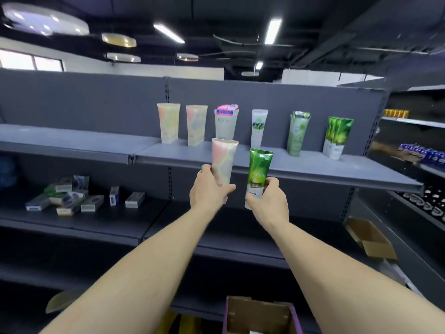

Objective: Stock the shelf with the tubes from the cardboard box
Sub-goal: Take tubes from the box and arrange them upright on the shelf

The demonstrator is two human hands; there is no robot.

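Note:
My left hand (209, 189) grips a pink and cream tube (224, 160) by its lower end and holds it upright in front of the grey upper shelf (313, 169). My right hand (269, 201) grips a green tube (258, 169) the same way, just to the right. Several tubes stand along the back of that shelf: two pastel tubes (168, 122), a white tube with a pink top (226, 124), a slim white tube (258, 127), a pale green tube (298, 132) and green tubes (338, 136). The cardboard box (260, 314) sits open below my arms.
Small boxed goods (69, 196) lie scattered on the lower shelf at left. Another open cardboard box (370, 237) rests on the floor at right. A side rack at right carries blue packs (421, 153) and yellow items (396, 113).

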